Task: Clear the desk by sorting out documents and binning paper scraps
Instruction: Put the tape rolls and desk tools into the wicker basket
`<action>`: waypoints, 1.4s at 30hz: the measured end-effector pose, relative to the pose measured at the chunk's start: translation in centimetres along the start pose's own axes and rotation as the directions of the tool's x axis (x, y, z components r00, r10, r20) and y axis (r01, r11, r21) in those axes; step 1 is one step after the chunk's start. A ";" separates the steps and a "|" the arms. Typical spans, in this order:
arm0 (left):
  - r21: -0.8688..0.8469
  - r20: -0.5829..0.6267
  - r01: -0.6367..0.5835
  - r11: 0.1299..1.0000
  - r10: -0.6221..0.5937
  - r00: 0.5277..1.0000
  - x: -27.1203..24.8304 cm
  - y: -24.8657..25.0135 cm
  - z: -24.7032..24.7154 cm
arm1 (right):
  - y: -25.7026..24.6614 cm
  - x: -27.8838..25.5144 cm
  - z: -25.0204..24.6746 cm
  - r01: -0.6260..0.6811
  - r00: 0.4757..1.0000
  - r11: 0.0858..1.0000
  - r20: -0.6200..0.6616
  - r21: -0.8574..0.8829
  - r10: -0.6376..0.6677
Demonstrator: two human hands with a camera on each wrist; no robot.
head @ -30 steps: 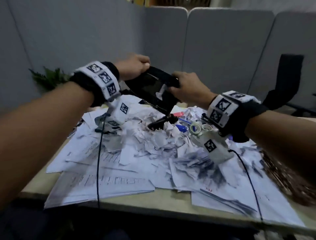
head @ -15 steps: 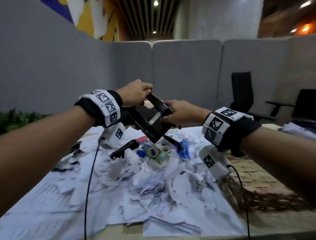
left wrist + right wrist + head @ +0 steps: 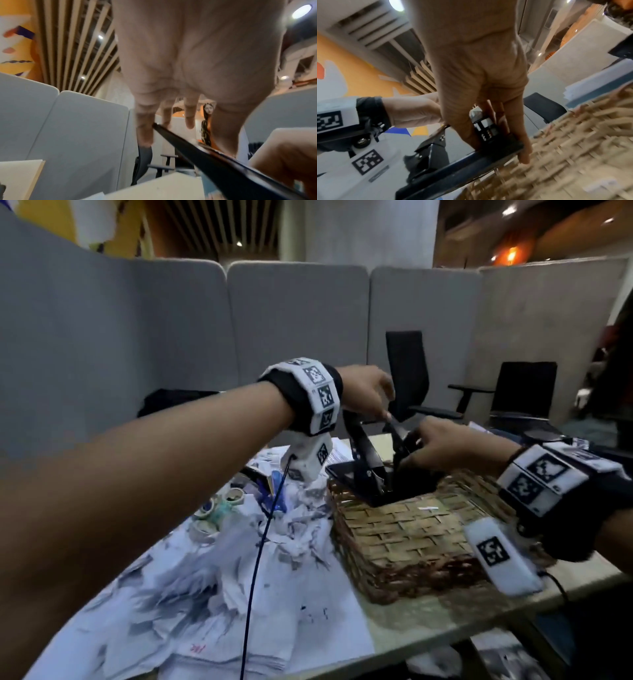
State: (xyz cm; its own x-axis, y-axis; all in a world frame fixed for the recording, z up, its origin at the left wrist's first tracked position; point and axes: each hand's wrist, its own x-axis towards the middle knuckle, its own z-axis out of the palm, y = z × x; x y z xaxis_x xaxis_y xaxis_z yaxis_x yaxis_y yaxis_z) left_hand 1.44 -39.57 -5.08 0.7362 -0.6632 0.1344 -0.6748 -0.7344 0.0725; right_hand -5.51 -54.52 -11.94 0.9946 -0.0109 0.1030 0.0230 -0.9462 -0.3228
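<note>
Sprawling across the surface (image 3: 404, 625), loose documents (image 3: 191, 621) and torn scraps (image 3: 298, 529) look light, limp and easily torn; lift sheets by flat edges. Just beside them sits a stiff woven basket (image 3: 407, 539) under a rigid black tray (image 3: 363, 474). Right hand (image 3: 442, 446) grips the tray's edge; left hand (image 3: 368, 393) pinches its raised part. Red scribble unreadable.

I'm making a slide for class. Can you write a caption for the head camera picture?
Both hands lower a black desk organiser into a woven basket beside piled papers.
</note>
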 end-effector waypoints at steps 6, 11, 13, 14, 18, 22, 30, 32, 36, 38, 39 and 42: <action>-0.173 0.255 0.114 0.978 -0.067 0.965 -0.6 -0.5 6.8 | 0.8 -1.0 3.9 -0.203 0.942 0.964 0.301 0.171 0.145; -0.241 0.160 0.087 0.967 -0.049 0.986 -1.2 -0.2 9.6 | 0.5 -0.6 4.8 -0.247 0.914 0.923 0.387 0.296 0.121; -0.269 0.184 0.102 0.958 -0.052 0.981 -1.3 0.2 9.6 | 0.4 -0.2 4.0 -0.261 0.931 0.916 0.332 0.304 0.154; -0.292 0.207 0.116 0.950 -0.055 0.977 -1.4 0.3 9.4 | 0.3 0.0 3.6 -0.256 0.937 0.923 0.308 0.288 0.164; -0.366 0.292 0.251 0.896 -0.145 0.945 -2.3 -1.6 7.2 | -0.6 0.7 1.7 -0.161 0.972 0.961 0.207 0.227 0.114; -0.347 0.289 0.289 0.892 -0.191 0.938 -4.4 -5.6 4.9 | -0.3 1.3 0.9 -0.106 0.988 0.970 0.137 0.220 0.076; -0.252 0.331 0.391 0.885 -0.301 0.894 -8.7 -11.3 3.9 | -1.6 1.9 -0.1 0.000 0.992 0.990 0.123 -0.142 0.018; -0.250 0.303 0.406 0.879 -0.327 0.895 -9.7 -12.6 3.3 | -3.9 2.1 -1.0 0.134 0.990 0.947 -0.004 -0.291 -0.142; -0.249 0.226 0.452 0.856 -0.403 0.887 -12.2 -15.3 1.7 | -9.9 2.8 -0.4 0.266 0.960 0.944 -0.031 -0.197 -0.277; -0.254 0.205 0.487 0.836 -0.445 0.871 -13.9 -16.6 0.8 | -12.8 3.3 1.1 0.324 0.946 0.933 0.034 -0.160 -0.323; -0.250 0.195 0.502 0.828 -0.465 0.864 -15.0 -17.4 0.3 | -14.2 3.5 1.9 0.352 0.936 0.924 0.049 -0.149 -0.348; -0.212 0.173 0.550 0.808 -0.523 0.835 -18.4 -20.1 -1.1 | -18.1 4.2 4.2 0.427 0.904 0.899 0.041 -0.092 -0.425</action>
State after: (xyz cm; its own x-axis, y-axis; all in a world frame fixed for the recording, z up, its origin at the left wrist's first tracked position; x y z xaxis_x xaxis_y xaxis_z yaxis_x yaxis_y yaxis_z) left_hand 1.36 -12.44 -7.95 0.9762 -0.1943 -0.0966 -0.1507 -0.9274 0.3424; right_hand -1.34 -36.11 -9.68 0.8936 0.4058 0.1916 0.4363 -0.8856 -0.1594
